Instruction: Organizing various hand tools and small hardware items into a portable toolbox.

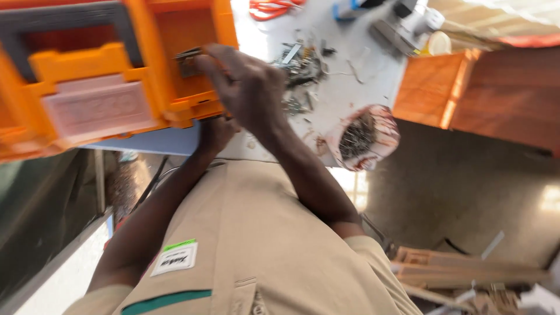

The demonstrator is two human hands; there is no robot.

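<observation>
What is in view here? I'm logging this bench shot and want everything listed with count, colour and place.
toolbox: one, orange with a grey handle and a clear lid panel, upper left on the table edge
table: one, white, top centre
metal bits: a loose pile, grey, on the table right of the toolbox
bag: one, clear, holding dark nails or screws, at the table edge
scissors: one, red handles, top edge
crate: one, orange, upper right
wood offcuts: several, pale, lower right on the floor
shirt: one, beige, bottom centre
left hand: under the toolbox's edge
right hand: at the toolbox's latch, grip blurred
</observation>
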